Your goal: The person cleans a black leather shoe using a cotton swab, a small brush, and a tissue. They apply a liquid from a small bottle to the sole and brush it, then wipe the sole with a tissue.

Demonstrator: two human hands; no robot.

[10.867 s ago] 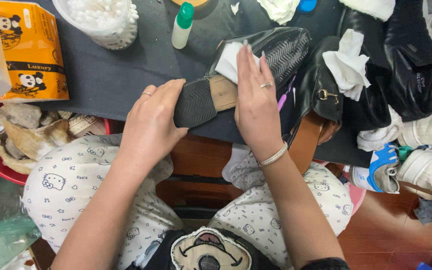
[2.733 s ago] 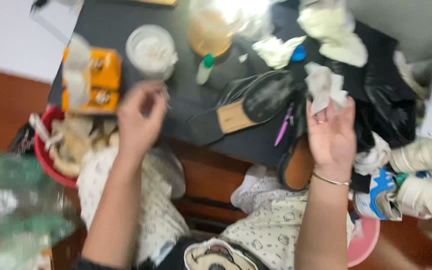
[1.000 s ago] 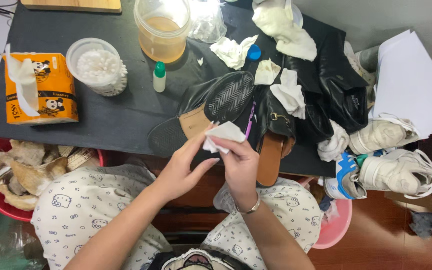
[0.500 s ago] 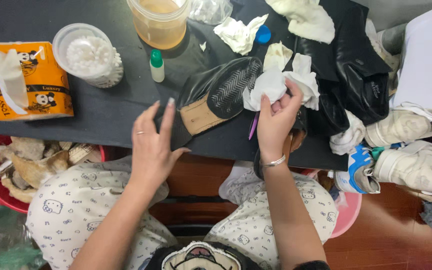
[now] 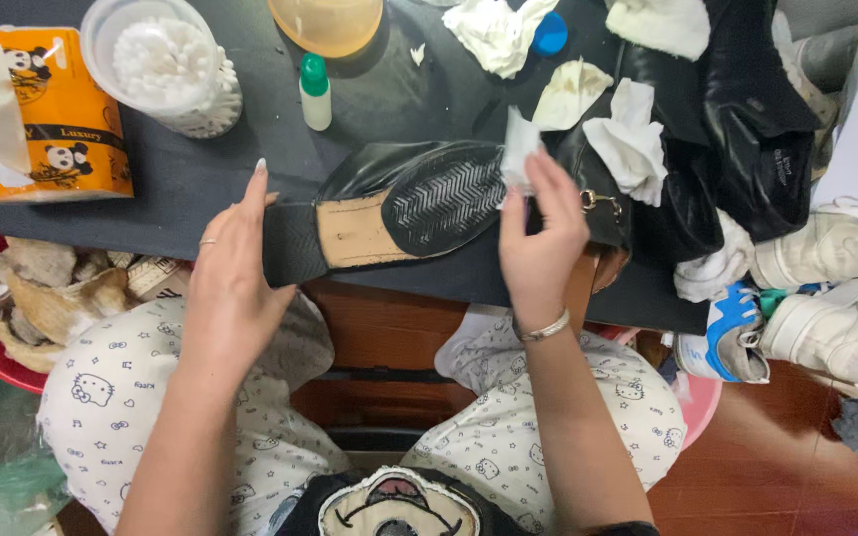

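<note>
A black shoe lies sole up on the dark table top, showing a ridged black tread and a tan arch. My left hand rests flat at its heel end, fingers together. My right hand pinches a small white wipe against the toe end of the sole. A second black shoe with a metal buckle lies just right of that hand.
An orange tissue box, a tub of cotton swabs, a small green-capped bottle, an orange container and crumpled wipes crowd the table. White sneakers lie at right. A red basin of used wipes sits at left.
My right hand has come down from the pile of wipes to the toe of the sole with a wipe. My left hand has settled against the heel.
</note>
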